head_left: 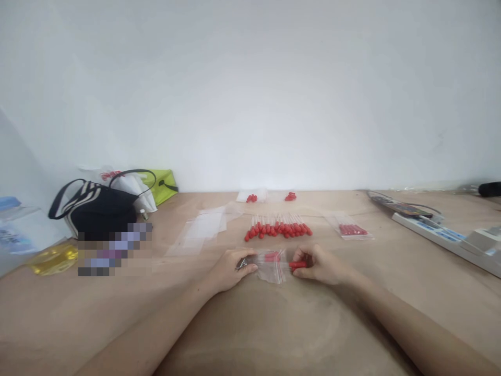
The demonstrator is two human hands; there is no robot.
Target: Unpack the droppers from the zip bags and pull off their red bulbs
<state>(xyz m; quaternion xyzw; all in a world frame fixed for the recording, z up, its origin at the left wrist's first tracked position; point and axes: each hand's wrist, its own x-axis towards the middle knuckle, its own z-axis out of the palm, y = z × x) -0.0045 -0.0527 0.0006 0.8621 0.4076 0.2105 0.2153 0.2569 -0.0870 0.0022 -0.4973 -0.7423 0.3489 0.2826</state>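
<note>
My left hand [235, 269] is closed on the left end of a clear zip-lock bag [270, 271] low over the table. Red pieces show through the bag's plastic, and its red-striped mouth faces right. Just beyond that mouth, my right hand [319, 263] pinches a red-ended stick [299, 265]; most of it is hidden by the fingers. Behind both hands lies a row of red-ended sticks [277, 228], their thin pale shafts pointing away. To the right of the row is a filled zip-lock bag [350, 230] with red pieces inside.
Flat clear bags [205, 227] overlap left of the row. Two small red heaps [251, 198] lie near the wall. A black bag [104, 211], a lime-green bag [164, 188] and a yellow-liquid bottle [57, 259] stand left. A white power strip [442, 240] runs along the right.
</note>
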